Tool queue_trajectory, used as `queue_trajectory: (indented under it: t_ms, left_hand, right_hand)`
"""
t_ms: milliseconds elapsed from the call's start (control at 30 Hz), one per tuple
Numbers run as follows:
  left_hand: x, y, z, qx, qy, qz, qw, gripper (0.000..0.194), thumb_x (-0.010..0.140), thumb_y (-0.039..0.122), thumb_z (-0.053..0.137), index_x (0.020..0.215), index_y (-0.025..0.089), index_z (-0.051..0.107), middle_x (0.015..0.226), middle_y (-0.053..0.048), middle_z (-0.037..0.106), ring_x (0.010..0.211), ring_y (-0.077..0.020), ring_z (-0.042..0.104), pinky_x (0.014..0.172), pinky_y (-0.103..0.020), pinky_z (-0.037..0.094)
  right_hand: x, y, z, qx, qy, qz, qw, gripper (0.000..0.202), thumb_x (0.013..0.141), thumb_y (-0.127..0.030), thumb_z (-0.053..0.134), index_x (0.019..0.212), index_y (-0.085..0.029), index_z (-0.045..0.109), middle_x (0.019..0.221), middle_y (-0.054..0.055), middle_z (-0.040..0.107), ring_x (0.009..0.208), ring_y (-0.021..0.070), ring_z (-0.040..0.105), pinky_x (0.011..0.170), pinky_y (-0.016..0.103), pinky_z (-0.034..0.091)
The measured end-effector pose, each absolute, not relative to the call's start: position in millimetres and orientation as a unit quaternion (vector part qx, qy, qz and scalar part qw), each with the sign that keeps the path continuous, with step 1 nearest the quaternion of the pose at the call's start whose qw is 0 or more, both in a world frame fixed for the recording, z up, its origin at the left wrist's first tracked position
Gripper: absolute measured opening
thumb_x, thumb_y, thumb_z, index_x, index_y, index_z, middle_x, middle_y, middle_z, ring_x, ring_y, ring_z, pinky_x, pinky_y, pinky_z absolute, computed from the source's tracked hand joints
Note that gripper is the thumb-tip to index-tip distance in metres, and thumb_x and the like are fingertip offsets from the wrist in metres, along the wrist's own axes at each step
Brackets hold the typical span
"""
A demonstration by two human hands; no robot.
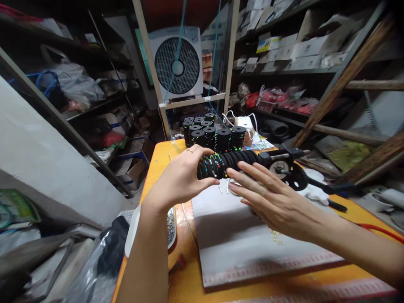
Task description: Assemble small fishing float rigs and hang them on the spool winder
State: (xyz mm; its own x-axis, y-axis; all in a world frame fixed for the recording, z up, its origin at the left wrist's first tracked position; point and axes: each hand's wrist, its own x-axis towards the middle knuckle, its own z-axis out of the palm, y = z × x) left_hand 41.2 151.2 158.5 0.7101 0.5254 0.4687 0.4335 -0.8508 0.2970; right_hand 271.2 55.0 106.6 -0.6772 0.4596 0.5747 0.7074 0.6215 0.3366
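We've got the left hand (183,173) curled round the left end of the black ribbed roll (241,160), above the table. Right hand (268,197) open, fingers straight, at the roll's near side; can't tell if touching. Yellow table (161,158): grey-white board (230,235), white tray (134,231) at left, black spools (223,134) behind. Room: box fan (177,63) ahead, crammed shelves (284,71) both sides.

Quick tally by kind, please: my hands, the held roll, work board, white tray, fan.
Hands (left hand, right hand): 2
Held black ribbed roll: 1
White work board: 1
White tray: 1
Box fan: 1
Total: 6
Standing black rolls left out: too crowded to count.
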Motion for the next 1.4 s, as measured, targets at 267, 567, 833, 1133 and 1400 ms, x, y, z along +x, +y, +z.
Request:
queue_trajectory:
  t_ms: [267, 567, 833, 1133, 1400]
  left_hand:
    - [40.8, 127.8, 161.9, 0.928, 0.243, 0.28, 0.045, 0.051, 0.074, 0.023, 0.078, 0.119, 0.02, 0.052, 0.123, -0.009, 0.055, 0.115, -0.024, 0.052, 0.099, -0.039, 0.045]
    - [-53.7, 29.4, 133.7, 0.79, 0.418, 0.446, 0.048, 0.034, 0.092, 0.02, 0.055, 0.126, 0.024, 0.052, 0.131, -0.009, 0.055, 0.129, -0.0234, 0.047, 0.112, -0.044, 0.036]
    - [-103.2, -52.2, 52.1, 0.693, 0.621, 0.366, 0.039, 0.024, 0.095, 0.02, 0.046, 0.115, 0.024, 0.057, 0.119, -0.009, 0.062, 0.118, -0.0244, 0.055, 0.103, -0.049, 0.045]
    - [-82.8, -10.9, 60.1, 0.743, 0.586, 0.319, 0.053, 0.027, 0.096, 0.014, 0.041, 0.114, 0.021, 0.059, 0.121, -0.009, 0.061, 0.12, -0.0201, 0.053, 0.105, -0.042, 0.044]
    - [-3.7, 158.5, 71.3, 0.774, 0.616, 0.125, 0.08, 0.031, 0.091, 0.037, 0.058, 0.114, 0.016, 0.062, 0.125, -0.011, 0.06, 0.115, -0.0264, 0.057, 0.099, -0.052, 0.045]
  right_hand:
    - [296.2, -4.1, 76.9, -0.452, -0.749, -0.221, 0.432, 0.069, 0.084, 0.0, 0.059, 0.147, -0.016, 0.037, 0.141, 0.013, 0.051, 0.135, 0.0311, 0.043, 0.112, 0.049, 0.038]
    - [288.6, -39.5, 9.5, -0.498, -0.741, -0.055, 0.447, 0.042, 0.092, -0.025, 0.053, 0.134, -0.019, 0.051, 0.127, 0.01, 0.059, 0.117, 0.0278, 0.057, 0.104, 0.044, 0.044]
    - [210.9, -24.5, 5.5, -0.342, -0.876, 0.077, 0.331, 0.029, 0.094, -0.02, 0.048, 0.122, -0.022, 0.057, 0.119, 0.01, 0.064, 0.116, 0.0247, 0.059, 0.091, 0.042, 0.058]
    - [201.6, -21.9, -10.0, -0.35, -0.856, 0.082, 0.373, 0.031, 0.093, -0.019, 0.05, 0.123, -0.023, 0.056, 0.121, 0.01, 0.063, 0.114, 0.0242, 0.062, 0.089, 0.037, 0.059]
    - [204.8, -22.0, -24.8, -0.381, -0.814, 0.045, 0.435, 0.036, 0.091, -0.017, 0.052, 0.127, -0.021, 0.051, 0.117, 0.012, 0.064, 0.111, 0.0263, 0.064, 0.089, 0.039, 0.059]
